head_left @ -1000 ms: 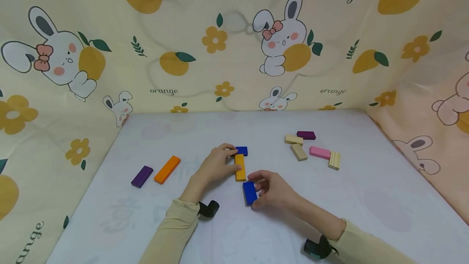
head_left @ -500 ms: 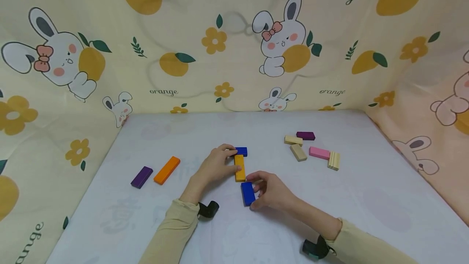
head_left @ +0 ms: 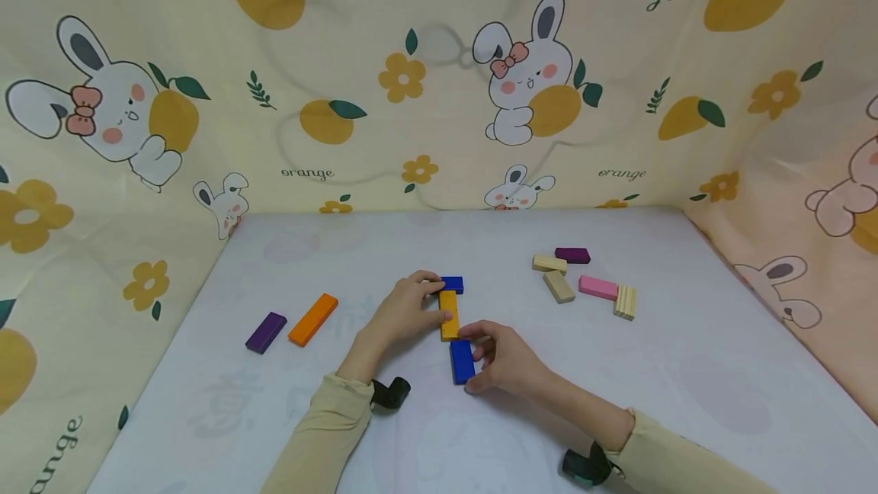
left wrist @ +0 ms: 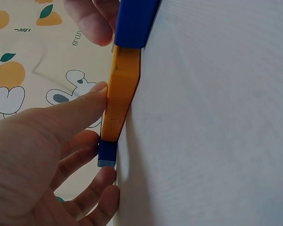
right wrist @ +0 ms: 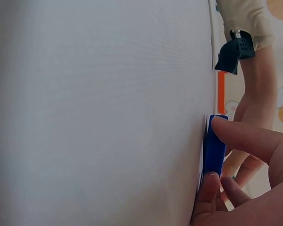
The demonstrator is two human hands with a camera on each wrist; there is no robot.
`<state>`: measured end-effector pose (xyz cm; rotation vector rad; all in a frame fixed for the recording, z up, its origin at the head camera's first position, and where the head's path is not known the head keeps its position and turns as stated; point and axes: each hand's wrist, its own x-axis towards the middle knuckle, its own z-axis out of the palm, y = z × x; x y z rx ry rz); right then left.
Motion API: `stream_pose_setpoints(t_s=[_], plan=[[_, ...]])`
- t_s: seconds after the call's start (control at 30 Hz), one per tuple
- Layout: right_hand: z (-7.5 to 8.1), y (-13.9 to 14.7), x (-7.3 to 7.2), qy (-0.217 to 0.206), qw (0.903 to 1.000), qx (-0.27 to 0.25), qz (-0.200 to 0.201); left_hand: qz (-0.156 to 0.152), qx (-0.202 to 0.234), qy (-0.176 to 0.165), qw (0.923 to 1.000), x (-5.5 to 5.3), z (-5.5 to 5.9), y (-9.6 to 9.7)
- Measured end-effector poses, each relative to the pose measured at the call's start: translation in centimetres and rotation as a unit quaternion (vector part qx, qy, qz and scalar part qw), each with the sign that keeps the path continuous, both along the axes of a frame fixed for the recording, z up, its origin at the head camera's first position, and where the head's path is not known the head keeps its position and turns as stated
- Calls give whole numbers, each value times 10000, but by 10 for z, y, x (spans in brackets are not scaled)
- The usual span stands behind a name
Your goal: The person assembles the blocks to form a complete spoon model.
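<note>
My left hand [head_left: 401,312] lays its thumb on a yellow-orange block [head_left: 449,302], its fingertips touching a small blue block [head_left: 453,285] across the far end. The fingers are loosely bent; in the left wrist view some fingertips lie just past that blue block [left wrist: 107,151]. My right hand [head_left: 511,360] pinches a longer blue block [head_left: 463,363] between thumb and fingertips at its two ends, as the right wrist view of that blue block [right wrist: 215,149] shows. This block lies in line with the yellow-orange block's near end; in the left wrist view the two appear to meet.
Left on the white-covered table [head_left: 206,418] lie a purple block [head_left: 266,332] and an orange block [head_left: 313,319]. At the back right are a dark purple block [head_left: 572,255], a pink block [head_left: 598,287] and several plain wooden blocks [head_left: 559,287]. Patterned cloth [head_left: 370,59] encloses the back and sides.
My right hand has moved slightly left with the longer blue block, straightening it and bringing it against or very near the yellow-orange block's near end. My left hand has stayed in place.
</note>
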<state>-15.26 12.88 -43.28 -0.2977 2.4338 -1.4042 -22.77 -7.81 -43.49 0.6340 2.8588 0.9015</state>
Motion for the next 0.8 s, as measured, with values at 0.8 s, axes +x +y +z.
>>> stream_pose_setpoints(t_s=[0.8], plan=[[1, -9, -1, 277, 9996, -10, -51, -35, 20, 108, 9999, 1, 1, 1]])
